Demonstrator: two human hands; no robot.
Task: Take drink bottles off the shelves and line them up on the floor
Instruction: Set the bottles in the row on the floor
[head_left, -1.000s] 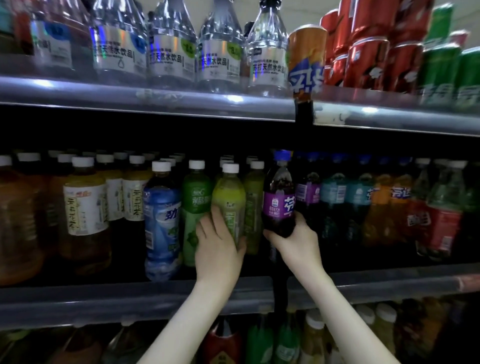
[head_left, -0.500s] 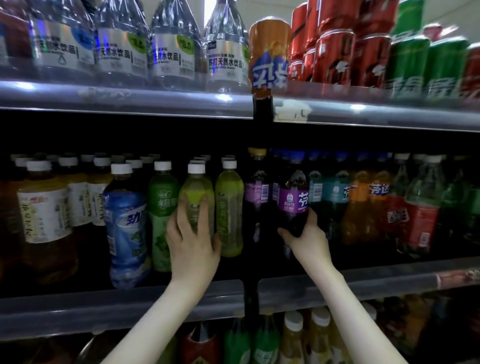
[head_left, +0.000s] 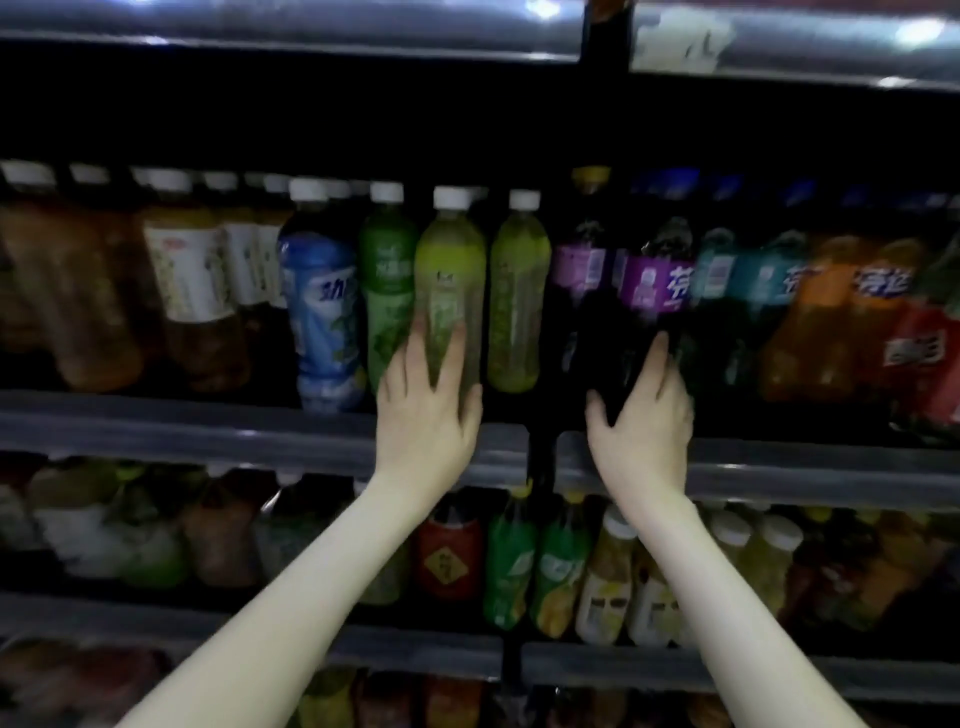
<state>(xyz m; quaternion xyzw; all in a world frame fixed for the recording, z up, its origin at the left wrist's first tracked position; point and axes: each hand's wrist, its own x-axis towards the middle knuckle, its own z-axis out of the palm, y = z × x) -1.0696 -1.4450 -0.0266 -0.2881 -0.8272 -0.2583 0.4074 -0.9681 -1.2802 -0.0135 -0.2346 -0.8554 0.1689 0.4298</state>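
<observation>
Two hands reach into the middle shelf (head_left: 208, 431). The left hand (head_left: 426, 405) wraps its fingers around the base of a yellow-green bottle (head_left: 450, 291) standing at the shelf front. To the right, the right hand (head_left: 644, 410) grips the bottom of a dark purple-labelled bottle (head_left: 655, 280), fingers curled around it.

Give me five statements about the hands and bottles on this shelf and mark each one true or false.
1. The left hand is on a yellow-green bottle with a white cap. True.
2. The right hand is on an orange soda bottle. False: it is on a dark bottle with a purple label.
3. Both bottles already stand on the floor. False: both are at the middle shelf; no floor is in view.
4. A blue bottle stands left of the left hand. True.
5. Both hands reach for the bottom shelf. False: they reach the middle shelf, above more bottles.
</observation>
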